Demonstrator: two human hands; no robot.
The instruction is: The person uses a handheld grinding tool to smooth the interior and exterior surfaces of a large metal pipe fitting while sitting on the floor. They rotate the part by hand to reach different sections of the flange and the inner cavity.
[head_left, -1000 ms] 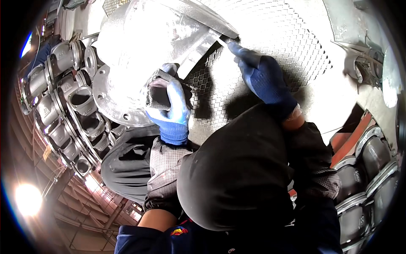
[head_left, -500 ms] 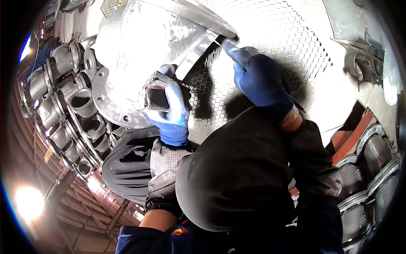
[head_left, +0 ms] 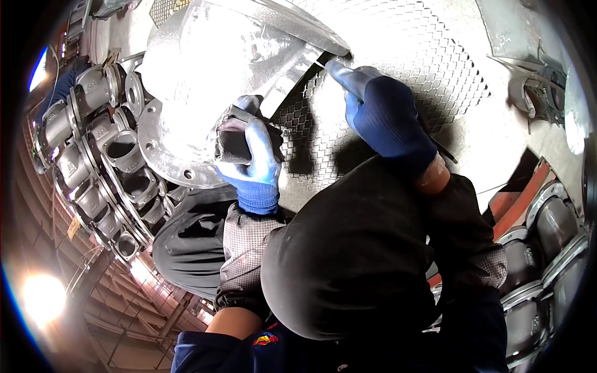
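On the far left, a bright lamp point(head_left: 43, 300) shines. Next come many grey metal parts point(head_left: 118, 152) in rows, with round or squarish holes.

Then comes the big metal piece point(head_left: 211, 74), at the top, left of the middle. It has a fat, round body. The light makes most of it look plain white, so its small marks are hard to see. Its low left end has a flat, round grey rim with small round holes. At its top right is another wide rim with a grey edge. Under that rim the metal looks streaky and rough, and a straight, flat edge slants down toward the left hand point(head_left: 250, 146).

The left hand, in a blue glove, curls around a dark boxy piece point(head_left: 234, 144) by the big piece; whether the two are joined, I cannot tell.

Wire mesh point(head_left: 444, 84) spreads out to the right. Over it, the blue-gloved right hand point(head_left: 376, 105) is closed around a thin tool point(head_left: 445, 151). One finger points at the big piece's upper rim. Far right, more grey pipe parts point(head_left: 528, 267) lie by a red-orange bar point(head_left: 521, 202).
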